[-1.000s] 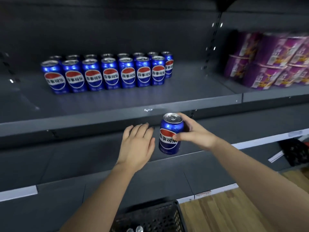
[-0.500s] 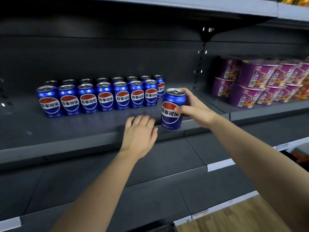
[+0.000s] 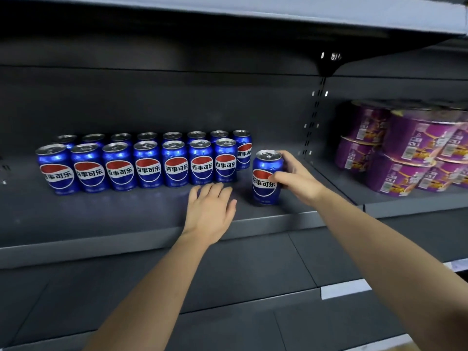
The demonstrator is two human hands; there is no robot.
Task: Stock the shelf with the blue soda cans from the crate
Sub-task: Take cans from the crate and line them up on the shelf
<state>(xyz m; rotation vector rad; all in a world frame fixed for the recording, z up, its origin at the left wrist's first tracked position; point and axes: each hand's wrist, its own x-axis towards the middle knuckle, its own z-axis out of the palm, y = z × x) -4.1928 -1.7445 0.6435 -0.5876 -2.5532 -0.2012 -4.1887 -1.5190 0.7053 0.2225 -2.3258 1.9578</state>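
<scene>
Right hand [image 3: 296, 180] grips one blue soda can [image 3: 265, 179] from the can's right side: the thumb lies across the printed label and the fingers curl round the far side near the rim. The can is upright, label facing the near side, with its base at the deck of the shelf [image 3: 101, 219]; whether it rests on the deck or hangs just above it cannot be told. It sits near the right end of the stocked cans, apart from them and slightly nearer the shelf edge.

Left hand [image 3: 210, 212] holds nothing. It is palm down with fingers straight and close together, low over the shelf deck, just near of the right end of the front row [image 3: 148, 168].

The front row counts seven cans, side by side, labels forward. The back row [image 3: 242, 146] counts eight and extends one can farther right.

A slotted upright [image 3: 313, 117] divides this bay from the next bay on the right, where purple tubs [image 3: 410, 153] are stacked two high. An upper shelf [image 3: 228, 8] overhangs the bay, and a lower shelf [image 3: 253, 262] lies beneath both forearms.
</scene>
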